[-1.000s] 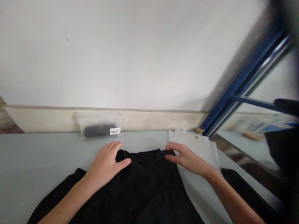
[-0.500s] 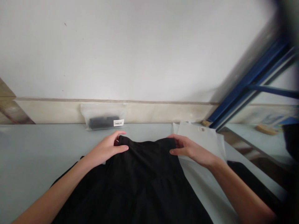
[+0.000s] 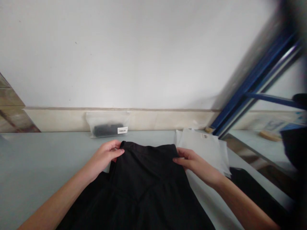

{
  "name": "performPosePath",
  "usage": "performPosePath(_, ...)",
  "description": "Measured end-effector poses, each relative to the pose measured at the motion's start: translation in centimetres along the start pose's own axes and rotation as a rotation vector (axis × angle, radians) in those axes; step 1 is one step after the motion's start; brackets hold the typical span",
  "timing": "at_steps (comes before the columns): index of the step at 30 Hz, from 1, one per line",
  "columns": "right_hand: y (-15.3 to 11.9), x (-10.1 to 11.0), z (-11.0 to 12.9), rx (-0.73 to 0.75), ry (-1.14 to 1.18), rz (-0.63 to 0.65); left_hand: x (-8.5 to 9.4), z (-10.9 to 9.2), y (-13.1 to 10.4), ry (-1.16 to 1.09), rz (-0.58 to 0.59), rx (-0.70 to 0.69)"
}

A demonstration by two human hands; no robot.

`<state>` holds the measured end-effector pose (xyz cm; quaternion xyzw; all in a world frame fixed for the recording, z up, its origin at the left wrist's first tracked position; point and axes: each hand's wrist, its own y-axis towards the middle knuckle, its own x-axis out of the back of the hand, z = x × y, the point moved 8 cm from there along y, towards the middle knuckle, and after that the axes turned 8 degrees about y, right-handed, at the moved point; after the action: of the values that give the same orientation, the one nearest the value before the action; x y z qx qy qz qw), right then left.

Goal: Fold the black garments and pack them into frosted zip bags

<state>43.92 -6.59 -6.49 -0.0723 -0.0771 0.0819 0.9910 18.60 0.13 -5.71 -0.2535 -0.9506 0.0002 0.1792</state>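
Observation:
A black garment (image 3: 148, 185) lies spread over the table, its top edge towards the wall and its lower part running out of view at the bottom. My left hand (image 3: 107, 155) pinches the left corner of that top edge between thumb and fingers. At the right corner, my right hand (image 3: 189, 159) grips the cloth with the thumb on top. The fingertips under the fabric are partly hidden. Between the hands the edge sags slightly.
A clear bag (image 3: 107, 124) with a dark item and a barcode label leans against the wall. Flat translucent bags (image 3: 203, 147) lie right of the garment on the grey table (image 3: 48, 153). Beyond are a dark flat object (image 3: 254, 191) and a blue metal frame (image 3: 249, 80).
Both hands have shifted slightly down in view, the left one also a little left. The garment's top part looks flatter and smoother. The camera view has tilted slightly.

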Motion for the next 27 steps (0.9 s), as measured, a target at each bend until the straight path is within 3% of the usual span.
performPosePath(8, -1.6, 0.0, -0.3, 0.011, -0.047, 0.044, -0.8, 0.9, -1.5, 0.114, 0.125, -0.008)
performPosePath(12, -1.7, 0.9, -0.7, 0.062, -0.072, -0.034, 0.1, 0.4, -2.3, 0.259, 0.082, -0.123)
performPosePath(17, -1.5, 1.3, -0.9, 0.105, -0.173, -0.055, 0.0, 0.4, -4.2, 0.528, 0.094, -0.300)
performPosePath(22, -2.6, 2.0, 1.1, 0.177, -0.328, -0.202, 0.3, -2.0, -6.1, 0.816, -0.146, -0.434)
performPosePath(24, -3.7, 0.9, 2.7, 0.268, -0.466, -0.233, -1.1, -3.2, -7.0, 0.899, -0.162, -0.503)
performPosePath(27, -5.0, -3.8, 4.1, 0.446, -0.831, -0.017, -4.0, -3.8, -8.1, 1.064, -0.089, -0.607)
